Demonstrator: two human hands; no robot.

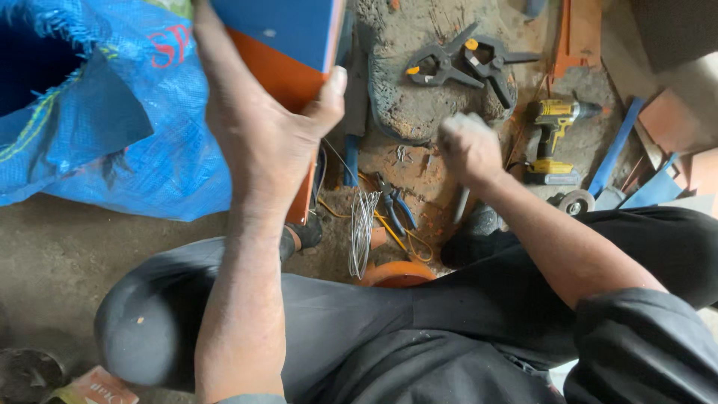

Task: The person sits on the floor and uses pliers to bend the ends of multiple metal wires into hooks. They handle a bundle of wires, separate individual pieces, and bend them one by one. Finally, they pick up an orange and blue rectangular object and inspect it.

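the left hand (pixel 262 127) is raised in front of the camera and grips a flat board (pixel 288 45), blue on one face and orange on the other, with the thumb pressed over its lower edge and the fingers hidden behind it. the board stands up from the dirt floor (pixel 60 247), its lower end down by the person's foot. the right hand (pixel 467 146) is curled into a fist just above the floor; it is blurred, and whether it holds anything cannot be told. just beside it, toward the far edge of the floor, 2 black spring clamps (pixel 464 63) lie on a dusty mat (pixel 407 97). a yellow cordless drill (pixel 553 135) lies to the right of the fist, near blue and orange offcuts (pixel 643 150). between the knees lie a bundle of thin wire (pixel 363 228) and blue-handled pliers (pixel 396 209). a blue woven sack (pixel 134 142) fills the left far corner.
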